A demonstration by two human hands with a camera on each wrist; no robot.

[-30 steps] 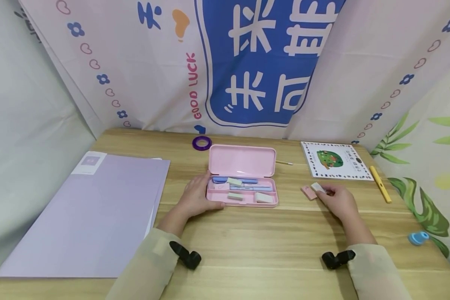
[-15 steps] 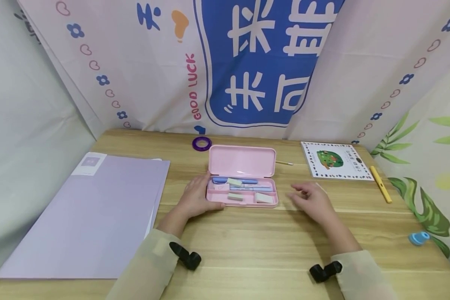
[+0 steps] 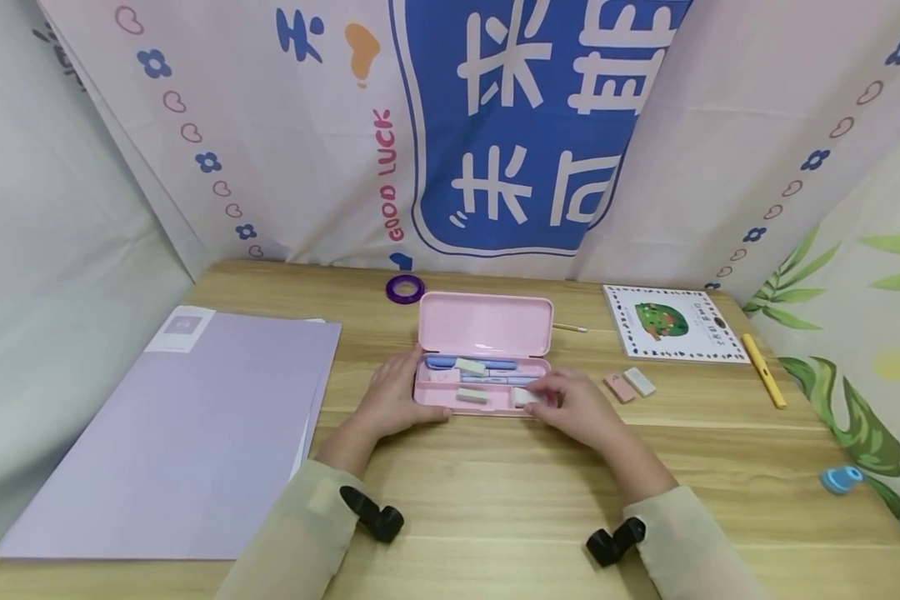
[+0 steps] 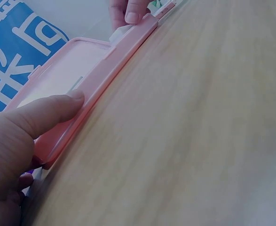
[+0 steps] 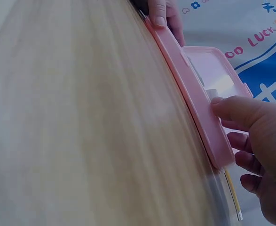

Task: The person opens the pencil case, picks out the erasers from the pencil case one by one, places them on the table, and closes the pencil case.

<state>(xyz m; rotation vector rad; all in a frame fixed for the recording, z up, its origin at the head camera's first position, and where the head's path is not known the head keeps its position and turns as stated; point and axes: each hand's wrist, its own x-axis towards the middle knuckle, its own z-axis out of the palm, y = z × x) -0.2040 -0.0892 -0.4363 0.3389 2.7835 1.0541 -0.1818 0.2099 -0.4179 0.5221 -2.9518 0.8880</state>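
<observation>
Pencil case (image 3: pixel 485 323), lid raised: I see the left hand (image 3: pixel 396 396) gripping its end, the right hand (image 3: pixel 581 408) half-curled over a white eraser (image 3: pixel 522 397); whether pinching, I can't tell.

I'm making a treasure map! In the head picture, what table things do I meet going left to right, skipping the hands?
Purple folder, purple tape roll, open pink pencil case, pencil, pink eraser, whitish eraser, yellow pen, small blue object.

Pencil case (image 3: pixel 486 323), centre of frame: plain pink. Eraser (image 3: pixel 523 397) within, right end: white. Pen (image 3: pixel 765 372), far right: yellow. Folder (image 3: pixel 180 433), left: lilac. Tape roll (image 3: pixel 391 290), upper centre: purple.
</observation>
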